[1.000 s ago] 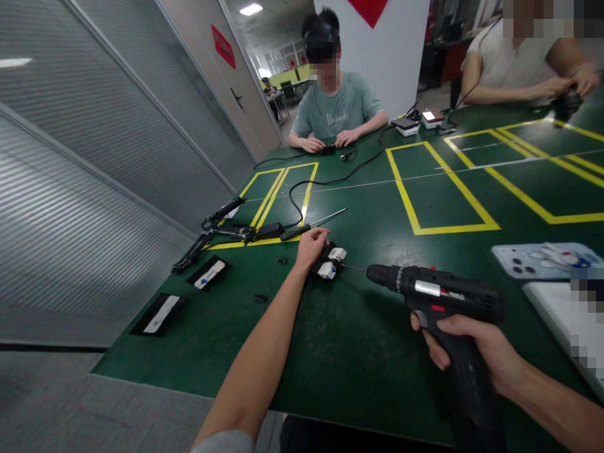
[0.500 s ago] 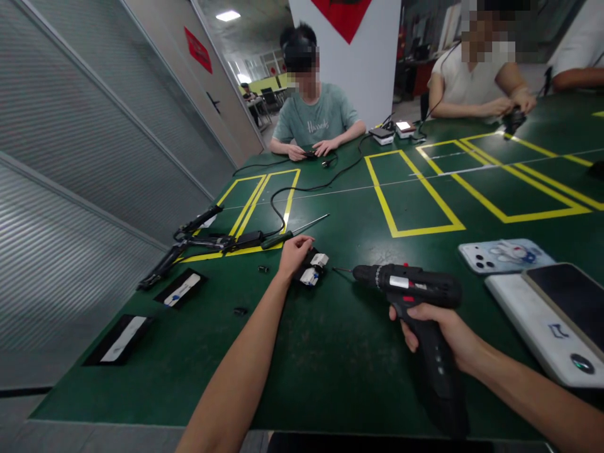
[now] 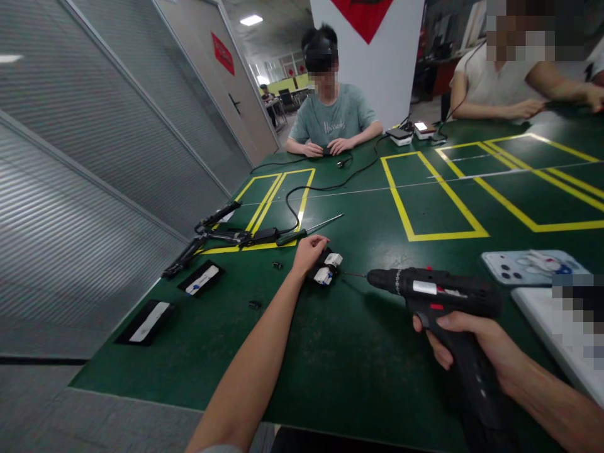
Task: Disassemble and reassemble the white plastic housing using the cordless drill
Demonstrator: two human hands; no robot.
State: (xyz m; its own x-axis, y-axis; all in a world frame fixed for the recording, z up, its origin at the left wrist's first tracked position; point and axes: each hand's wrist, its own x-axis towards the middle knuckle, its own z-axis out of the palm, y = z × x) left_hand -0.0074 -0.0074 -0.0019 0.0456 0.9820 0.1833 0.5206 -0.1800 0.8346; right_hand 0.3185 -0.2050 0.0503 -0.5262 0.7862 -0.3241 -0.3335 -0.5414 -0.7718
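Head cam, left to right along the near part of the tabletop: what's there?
Nearer black panel with white strip, farther black panel with white strip, nearer small black piece, farther small black piece, left hand, black-and-white part, power drill, patterned phone.

Black power drill (image 3: 453, 292) with red accents, thin bit (image 3: 355, 274) leftward, tip just beside a small black-and-white part (image 3: 324, 275)

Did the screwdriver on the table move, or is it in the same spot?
No. The screwdriver still lies across the same corner of the yellow tape; the whole view shifted instead.
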